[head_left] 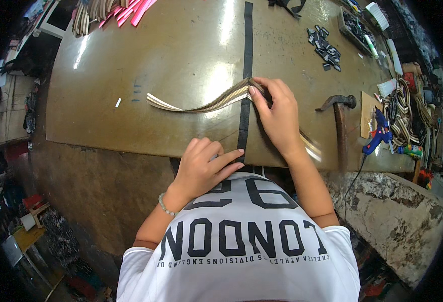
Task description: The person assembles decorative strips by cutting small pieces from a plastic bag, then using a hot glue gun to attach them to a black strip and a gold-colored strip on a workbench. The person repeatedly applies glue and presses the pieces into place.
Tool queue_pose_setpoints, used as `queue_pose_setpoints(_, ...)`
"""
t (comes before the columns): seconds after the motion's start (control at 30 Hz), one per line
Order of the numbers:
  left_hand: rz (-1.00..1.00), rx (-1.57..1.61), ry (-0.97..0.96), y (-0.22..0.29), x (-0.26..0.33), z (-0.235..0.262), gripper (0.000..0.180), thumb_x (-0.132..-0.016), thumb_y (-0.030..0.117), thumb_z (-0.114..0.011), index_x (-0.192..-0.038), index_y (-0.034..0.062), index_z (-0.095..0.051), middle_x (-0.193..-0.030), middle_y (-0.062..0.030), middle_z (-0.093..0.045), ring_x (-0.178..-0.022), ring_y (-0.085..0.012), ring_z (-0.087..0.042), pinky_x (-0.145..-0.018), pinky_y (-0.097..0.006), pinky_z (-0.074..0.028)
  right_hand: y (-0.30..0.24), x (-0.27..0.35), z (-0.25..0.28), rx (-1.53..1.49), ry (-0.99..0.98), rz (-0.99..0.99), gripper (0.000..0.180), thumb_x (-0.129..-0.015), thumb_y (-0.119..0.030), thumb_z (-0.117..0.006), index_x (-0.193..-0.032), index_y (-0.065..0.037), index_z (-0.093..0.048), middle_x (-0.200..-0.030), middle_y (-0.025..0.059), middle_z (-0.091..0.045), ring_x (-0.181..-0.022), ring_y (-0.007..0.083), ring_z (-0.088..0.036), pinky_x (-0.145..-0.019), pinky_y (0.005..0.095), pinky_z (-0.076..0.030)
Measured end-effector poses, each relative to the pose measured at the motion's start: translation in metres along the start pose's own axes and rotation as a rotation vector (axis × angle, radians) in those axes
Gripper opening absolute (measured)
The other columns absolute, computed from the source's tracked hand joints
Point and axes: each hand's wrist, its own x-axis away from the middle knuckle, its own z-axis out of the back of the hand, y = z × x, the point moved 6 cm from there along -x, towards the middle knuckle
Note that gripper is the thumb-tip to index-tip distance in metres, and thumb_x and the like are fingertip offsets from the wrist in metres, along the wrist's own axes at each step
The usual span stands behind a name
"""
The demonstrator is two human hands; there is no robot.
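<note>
Two bare hands work at the near edge of a wide brown desk (146,60), seen from above the person's head. Nearest the body, the left hand (204,166) rests at the desk's front edge with fingers laid flat and together, pressing down the near end of a black strap (247,55). That strap runs straight away from the person — its long axis points from the body toward the far edge of the desk.

Just beyond, the right hand (276,113) lies palm down where a striped tan webbing band (206,103) crosses over the black strap. Its fingers are curled and pressed onto the crossing; whether they pinch the band cannot be told. The band's long axis runs crosswise, left to right: one loose, wavy length trails out to the left, ending in a cut tip, and a short stretch shows again beside the right wrist. The right hand is the one on the band; the left is nearer the body and touches only the black strap.

Open desk lies to the left and beyond. To the right, well apart, sit a hammer (339,121) and a blue glue gun (380,133) — farther off, a scatter of small dark buckles (324,48).
</note>
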Motion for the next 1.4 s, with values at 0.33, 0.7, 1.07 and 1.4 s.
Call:
queue_pose_setpoints(0.33,0.0,-0.001,-0.008,0.0,-0.001,0.001,0.032,-0.072,0.025,-0.078,-0.102,0.0168,-0.071,-0.068,0.0003,-0.045,-0.064,-0.0179,-0.043,-0.059,-0.031,-0.033,0.0,-0.005,0.004,-0.126,0.096,-0.058,0.019,-0.086,-0.012,-0.065,-0.102,-0.001,-0.065,-0.092,0.0145,-0.062,-0.084,0.0312,-0.06,-0.077,0.0379,-0.046)
queue_pose_setpoints(0.7,-0.012,0.007,-0.018,0.0,-0.001,0.001,0.029,-0.074,0.025,-0.076,-0.101,0.0146,-0.07,-0.068,0.0001,-0.043,-0.064,-0.0176,-0.042,-0.059,-0.031,-0.033,0.0,-0.003,-0.001,0.08,0.008,0.025,0.019,-0.086,-0.018,-0.065,-0.101,-0.005,-0.066,-0.089,0.0102,-0.062,-0.08,0.0291,-0.059,-0.074,0.0366,-0.042)
queue_pose_setpoints(1.07,0.015,0.023,-0.09,0.005,-0.009,0.006,0.028,-0.075,0.026,-0.075,-0.099,0.0113,-0.069,-0.07,-0.0033,-0.047,-0.065,-0.0208,-0.047,-0.059,-0.033,-0.037,-0.003,-0.004,0.0,0.115,0.056,0.09,0.019,-0.085,-0.019,-0.065,-0.101,-0.009,-0.066,-0.091,0.0094,-0.058,-0.079,0.0291,-0.058,-0.071,0.0386,-0.044)
queue_pose_setpoints(1.4,0.056,-0.19,0.127,-0.015,-0.075,0.023,0.022,-0.084,0.011,-0.064,-0.105,0.0061,-0.067,-0.078,-0.0116,-0.054,-0.073,-0.0276,-0.056,-0.065,-0.038,-0.046,-0.032,0.002,0.003,0.642,-0.054,0.327,0.024,-0.085,-0.016,-0.055,-0.106,-0.01,-0.065,-0.101,0.0058,-0.058,-0.099,0.0248,-0.053,-0.081,0.0388,-0.043)
